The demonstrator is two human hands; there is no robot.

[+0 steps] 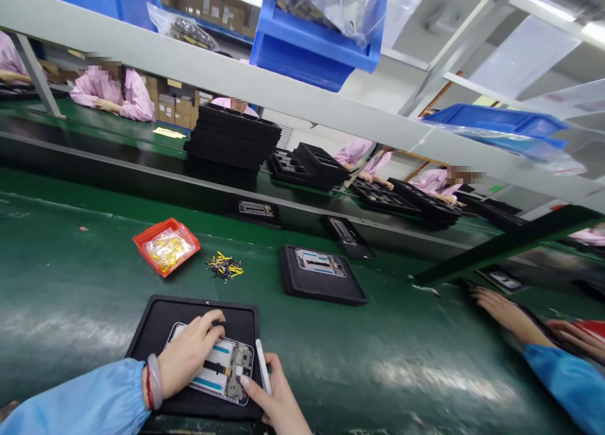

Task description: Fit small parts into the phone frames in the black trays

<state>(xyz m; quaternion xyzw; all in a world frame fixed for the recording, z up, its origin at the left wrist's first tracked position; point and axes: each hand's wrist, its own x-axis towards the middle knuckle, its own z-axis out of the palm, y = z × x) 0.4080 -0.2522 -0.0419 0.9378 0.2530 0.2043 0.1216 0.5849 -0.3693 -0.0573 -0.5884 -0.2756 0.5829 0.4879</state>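
A partly assembled phone [225, 367], with a silver frame, blue strips and an exposed circuit board, lies tilted on a black foam tray [155, 315]. Across its left part is my left hand [189, 352], palm down, fingers bent at the far edge and steadying the phone; its thumb is hidden. At the phone's right end, my right hand [281, 400] grips a slim white stick tool [263, 365], which points up and away. The right thumb rests on the board end of the phone. Part of the phone is covered by the left hand.
Beyond the tray are a red bin [165, 268] with a bag of yellow parts and a small pile of black and yellow strips [225, 266]. A foam block [321, 288] carries another phone. A co-worker's hand [508, 312] is at right. A shelf [302, 98] with blue bins crosses overhead.
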